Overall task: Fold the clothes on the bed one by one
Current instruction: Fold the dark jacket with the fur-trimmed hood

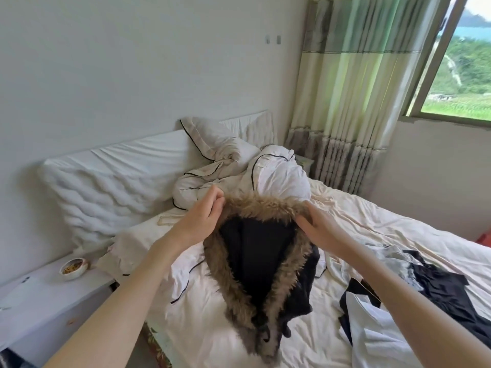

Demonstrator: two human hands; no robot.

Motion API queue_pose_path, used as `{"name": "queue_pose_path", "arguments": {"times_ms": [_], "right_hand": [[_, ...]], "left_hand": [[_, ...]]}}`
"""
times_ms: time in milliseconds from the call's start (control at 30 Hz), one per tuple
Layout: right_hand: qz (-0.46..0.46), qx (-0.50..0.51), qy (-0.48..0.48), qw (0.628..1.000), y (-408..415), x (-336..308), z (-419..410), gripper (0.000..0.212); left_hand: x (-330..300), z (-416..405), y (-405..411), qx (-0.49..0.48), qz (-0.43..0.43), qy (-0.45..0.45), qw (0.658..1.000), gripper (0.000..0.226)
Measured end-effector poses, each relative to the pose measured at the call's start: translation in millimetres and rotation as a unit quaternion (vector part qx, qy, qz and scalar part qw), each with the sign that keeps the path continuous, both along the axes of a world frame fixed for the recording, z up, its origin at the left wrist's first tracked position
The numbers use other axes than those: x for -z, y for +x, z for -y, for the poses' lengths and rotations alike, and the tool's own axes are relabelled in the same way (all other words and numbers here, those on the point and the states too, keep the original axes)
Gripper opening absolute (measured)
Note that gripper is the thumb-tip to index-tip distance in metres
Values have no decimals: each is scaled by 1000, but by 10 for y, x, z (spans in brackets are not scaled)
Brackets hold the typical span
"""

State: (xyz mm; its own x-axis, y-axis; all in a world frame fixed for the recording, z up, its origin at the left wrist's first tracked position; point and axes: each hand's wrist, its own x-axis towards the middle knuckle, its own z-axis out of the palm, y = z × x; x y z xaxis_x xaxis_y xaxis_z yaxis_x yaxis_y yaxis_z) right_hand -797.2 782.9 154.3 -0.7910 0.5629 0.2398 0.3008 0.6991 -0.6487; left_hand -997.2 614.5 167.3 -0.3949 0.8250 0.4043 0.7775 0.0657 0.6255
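Note:
A black coat (259, 257) with a brown fur-trimmed hood hangs in the air over the bed (372, 224), hood end up. My left hand (204, 217) pinches the fur trim at its upper left. At the upper right of the trim, my right hand (317, 228) grips the fur. The coat's lower end droops onto the cream sheet. A black and white garment (414, 285) lies spread on the bed to the right, partly under my right forearm.
A rumpled white duvet (239, 166) with black piping is bunched at the head of the bed, next to a white pillow (106, 187). A low white bedside table (39, 301) at left carries a small bowl (73, 268). Curtains (353, 88) and a window are at right.

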Motion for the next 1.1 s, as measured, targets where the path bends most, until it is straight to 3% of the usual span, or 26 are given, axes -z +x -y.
{"name": "queue_pose_path", "arguments": {"times_ms": [167,300,367,467,567,667,767,933,1033,1100], "right_hand": [[-38,13,5,999,-59,-186,-108,26],[-79,-1,-70,994,-18,-334,-178,4],[-92,-5,-90,992,8,-341,-225,7],[-88,35,-77,993,21,-305,-282,5],[-31,83,26,996,29,-181,-382,37],[27,83,110,990,61,-78,-369,67],[19,57,153,986,82,21,-329,104],[-55,62,116,990,68,89,-244,84],[-53,13,57,997,65,64,-181,87],[-22,-9,46,999,64,65,-188,61]], "left_hand": [[-50,62,-42,15,7,1,1000,15],[-91,81,16,31,52,-3,998,9],[-99,94,5,53,99,-14,994,3],[-86,158,-90,99,155,-94,979,27],[-25,217,-170,129,197,-155,959,39],[80,181,-158,91,234,-76,965,23],[145,103,-160,10,155,36,987,18],[92,55,-141,-28,24,128,991,5],[85,61,-204,-53,-24,140,988,23],[72,76,-235,-65,-82,120,987,36]]}}
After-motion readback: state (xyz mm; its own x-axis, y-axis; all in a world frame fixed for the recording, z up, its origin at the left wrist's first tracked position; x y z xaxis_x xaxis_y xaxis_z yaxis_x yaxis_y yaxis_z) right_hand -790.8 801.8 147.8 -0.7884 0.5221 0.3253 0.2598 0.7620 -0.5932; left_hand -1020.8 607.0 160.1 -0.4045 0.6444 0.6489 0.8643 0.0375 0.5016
